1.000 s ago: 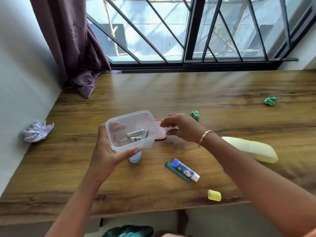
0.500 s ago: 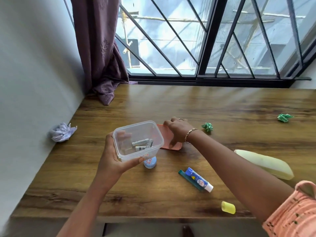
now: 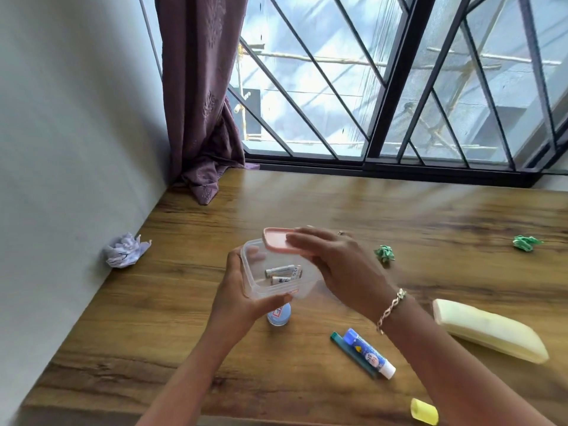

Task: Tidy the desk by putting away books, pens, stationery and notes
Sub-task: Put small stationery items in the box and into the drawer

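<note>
Left grip (image 3: 240, 298) clasps the clear box (image 3: 261, 273) above the worktop (image 3: 172, 339), small tubes (image 3: 282, 272) lying inside; right grip (image 3: 341, 265) pinches the pink lid (image 3: 276, 240), tilted over the box's far rim

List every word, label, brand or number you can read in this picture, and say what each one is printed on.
No text can be read for certain.
The glue stick: printed label, too blurred to read.
The small blue jar: red-edged label, blurred and partly hidden.
The small white tubes in the clear box: print too small to read.
</note>
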The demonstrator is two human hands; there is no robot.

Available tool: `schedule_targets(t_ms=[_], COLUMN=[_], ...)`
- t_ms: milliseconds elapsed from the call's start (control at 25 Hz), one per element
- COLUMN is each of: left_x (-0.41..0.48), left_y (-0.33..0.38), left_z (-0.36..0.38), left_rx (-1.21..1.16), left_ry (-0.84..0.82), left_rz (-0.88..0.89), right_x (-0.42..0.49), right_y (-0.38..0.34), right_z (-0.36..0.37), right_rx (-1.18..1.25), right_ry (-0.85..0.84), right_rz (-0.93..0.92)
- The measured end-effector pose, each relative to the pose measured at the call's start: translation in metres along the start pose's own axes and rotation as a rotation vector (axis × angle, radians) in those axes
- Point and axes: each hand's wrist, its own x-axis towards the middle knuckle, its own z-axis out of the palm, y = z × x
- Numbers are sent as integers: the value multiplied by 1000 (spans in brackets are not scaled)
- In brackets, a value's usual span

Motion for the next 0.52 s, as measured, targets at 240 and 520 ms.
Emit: schedule_targets(t_ms=[240, 520], left_x=[5, 5], left_y=[1, 1], left_z=[14, 15], left_rx=[26, 14], left_ry=[-8, -50], left_rz=[-47, -77], right_x=[-20, -34], right_y=[7, 20], right_z=[20, 20], right_rx=[-34, 91], right_ry=[-69, -58], right_rz=[-141, -194])
